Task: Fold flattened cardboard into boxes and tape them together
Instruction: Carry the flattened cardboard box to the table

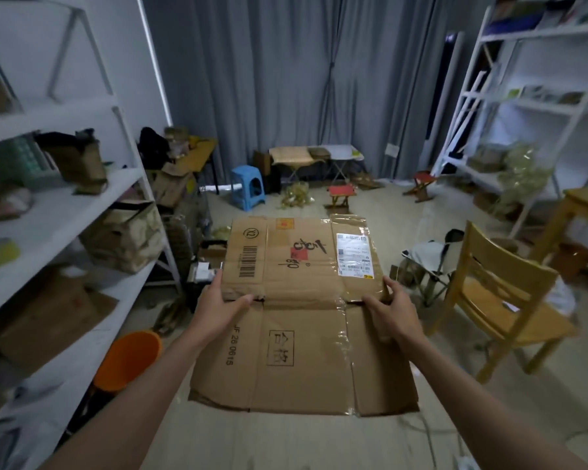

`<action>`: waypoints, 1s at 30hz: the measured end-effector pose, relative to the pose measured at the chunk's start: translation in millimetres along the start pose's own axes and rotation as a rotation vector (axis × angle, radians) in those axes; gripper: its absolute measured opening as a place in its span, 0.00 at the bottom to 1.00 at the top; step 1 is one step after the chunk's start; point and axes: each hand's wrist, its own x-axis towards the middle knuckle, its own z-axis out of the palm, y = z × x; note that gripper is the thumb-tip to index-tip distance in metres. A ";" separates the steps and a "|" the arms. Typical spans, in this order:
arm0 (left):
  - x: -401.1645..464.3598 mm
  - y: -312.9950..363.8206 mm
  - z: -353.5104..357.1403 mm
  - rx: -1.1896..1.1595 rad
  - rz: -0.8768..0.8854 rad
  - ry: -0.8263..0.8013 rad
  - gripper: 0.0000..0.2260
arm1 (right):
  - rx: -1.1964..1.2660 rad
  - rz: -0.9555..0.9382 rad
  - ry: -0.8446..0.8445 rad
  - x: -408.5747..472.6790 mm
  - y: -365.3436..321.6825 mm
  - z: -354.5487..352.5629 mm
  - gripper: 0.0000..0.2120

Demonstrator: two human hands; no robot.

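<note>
- Grey curtains (286, 79) cover the far wall from top to floor.
- The pale floor (381, 212) carries scattered scraps.
- White shelving (82, 184) along the left holds bags and cardboard; a second white shelf unit (537, 106) stands at right.
- A wooden chair (499, 300) stands near right.
- A blue plastic stool (247, 186) and two small red folding stools (341, 195) stand farther back.
- The light is dim.

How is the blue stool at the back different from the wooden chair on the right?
The blue stool looks like moulded plastic with solid sides and no backrest; the wooden chair is pale wood with a slatted back and separate legs. The stool stands far off near the curtain; the chair stands close by, right of the cardboard, which both hands hold. Both stand upright on the floor, and nobody sits on either.
</note>
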 end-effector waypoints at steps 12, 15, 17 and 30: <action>241.1 18.5 -29.2 -0.008 0.079 -0.002 0.33 | 0.078 -0.004 0.033 202.4 -88.7 73.8 0.32; 298.4 26.6 -21.0 0.012 0.093 -0.027 0.33 | 0.061 0.002 0.060 249.1 -98.3 79.4 0.32; 338.4 29.0 -10.9 0.001 0.093 -0.038 0.35 | 0.054 0.008 0.072 284.4 -100.0 82.6 0.33; 634.7 49.0 70.0 -0.015 0.057 -0.013 0.37 | 0.044 -0.019 0.050 597.8 -110.7 125.6 0.32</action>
